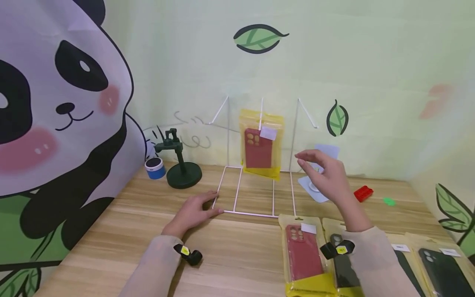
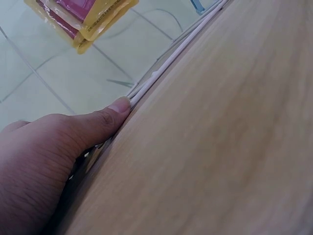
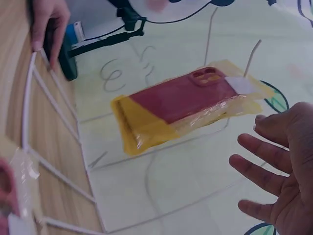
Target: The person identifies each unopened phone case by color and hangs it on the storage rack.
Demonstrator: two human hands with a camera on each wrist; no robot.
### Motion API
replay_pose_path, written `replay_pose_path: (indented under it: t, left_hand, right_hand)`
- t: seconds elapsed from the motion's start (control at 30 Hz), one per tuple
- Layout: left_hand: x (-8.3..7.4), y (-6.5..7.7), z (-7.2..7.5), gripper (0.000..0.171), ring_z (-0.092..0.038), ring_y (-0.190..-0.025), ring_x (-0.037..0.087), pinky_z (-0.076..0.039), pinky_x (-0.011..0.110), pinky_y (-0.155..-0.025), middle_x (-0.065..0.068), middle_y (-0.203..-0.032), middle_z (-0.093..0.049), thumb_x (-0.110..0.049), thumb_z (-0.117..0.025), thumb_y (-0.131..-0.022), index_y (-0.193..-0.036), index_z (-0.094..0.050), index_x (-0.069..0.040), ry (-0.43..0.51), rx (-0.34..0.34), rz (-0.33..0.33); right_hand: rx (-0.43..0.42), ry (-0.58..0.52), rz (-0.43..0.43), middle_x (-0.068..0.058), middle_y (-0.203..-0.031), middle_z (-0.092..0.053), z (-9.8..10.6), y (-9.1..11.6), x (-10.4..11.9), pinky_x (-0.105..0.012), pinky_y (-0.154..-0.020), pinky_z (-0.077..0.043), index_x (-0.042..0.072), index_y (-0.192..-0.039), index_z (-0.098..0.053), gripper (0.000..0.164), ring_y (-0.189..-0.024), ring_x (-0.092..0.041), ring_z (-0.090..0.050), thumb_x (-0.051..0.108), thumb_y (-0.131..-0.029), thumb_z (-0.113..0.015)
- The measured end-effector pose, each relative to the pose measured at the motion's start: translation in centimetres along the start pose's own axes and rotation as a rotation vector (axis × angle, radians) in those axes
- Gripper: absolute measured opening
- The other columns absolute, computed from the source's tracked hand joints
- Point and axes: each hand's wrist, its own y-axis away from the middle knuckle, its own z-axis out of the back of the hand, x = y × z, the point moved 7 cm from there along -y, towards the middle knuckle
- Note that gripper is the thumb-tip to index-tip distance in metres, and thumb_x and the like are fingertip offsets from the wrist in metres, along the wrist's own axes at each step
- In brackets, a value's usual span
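A white wire display rack [image 1: 255,214] stands on the wooden table, its prongs reaching out from the upright back. From the middle prong hangs a yellow-edged clear bag with a dark red phone case [image 1: 258,154] inside; the right wrist view shows this bagged case [image 3: 178,100] tilted. My left hand [image 1: 194,210] holds the rack's front left base corner, the thumb [image 2: 110,117] on the wire in the left wrist view. To the right of the hanging bag, my right hand [image 1: 324,171] is raised in the air with its fingers spread and nothing in them.
At front right lie several bagged phone cases, among them a red one [image 1: 304,255] and a dark one [image 1: 441,264]. Behind the left hand are a dark green stand [image 1: 183,175] and a blue-and-white round device [image 1: 155,168]. A red block [image 1: 363,193] lies at right.
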Motion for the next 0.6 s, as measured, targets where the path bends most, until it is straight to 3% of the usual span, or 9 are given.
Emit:
replay_pose_path:
  t: [0.17,0.3,0.4,0.6]
  left_hand:
    - [0.2,0.0,-0.2,0.068,-0.044,-0.141,0.026,-0.033,0.051,-0.116,0.0,-0.151,-0.05,-0.059,-0.071,-0.087,-0.143,-0.059,-0.022,0.001,-0.005,0.012]
    - [0.4,0.0,-0.2,0.068,-0.044,-0.141,0.026,-0.034,0.051,-0.115,-0.001,-0.151,-0.051,-0.06,-0.071,-0.087,-0.143,-0.06,-0.023,-0.004,-0.008,0.017]
    - [0.3,-0.1,-0.2,0.068,-0.044,-0.14,0.027,-0.034,0.052,-0.115,0.0,-0.151,-0.051,-0.059,-0.071,-0.087,-0.142,-0.06,-0.022,0.001,-0.01,0.009]
    - [-0.1,-0.1,-0.1,0.068,-0.045,-0.14,0.028,-0.034,0.052,-0.115,0.002,-0.15,-0.052,-0.058,-0.072,-0.087,-0.142,-0.06,-0.02,0.0,-0.011,-0.004]
  right_hand:
    - [0.177,0.035,-0.031,0.0,-0.114,-0.073,-0.9,2.2,-1.7,-0.05,-0.092,-0.052,0.018,-0.117,-0.072,0.022,-0.114,-0.023,-0.064,0.03,-0.099,-0.066]
    - [0.312,0.02,-0.039,0.003,-0.113,-0.072,-1.3,4.0,-3.4,-0.054,-0.094,-0.052,0.018,-0.114,-0.073,0.019,-0.114,-0.025,-0.063,0.025,-0.098,-0.068]
    - [0.379,0.013,-0.047,0.002,-0.114,-0.072,-1.3,5.2,-4.7,-0.057,-0.095,-0.051,0.016,-0.115,-0.073,0.02,-0.116,-0.028,-0.063,0.023,-0.097,-0.07]
    - [0.573,0.013,-0.162,-0.007,-0.121,-0.069,-2.1,7.8,-7.7,-0.06,-0.096,-0.05,0.012,-0.121,-0.068,0.029,-0.117,-0.035,-0.062,0.029,-0.097,-0.068]
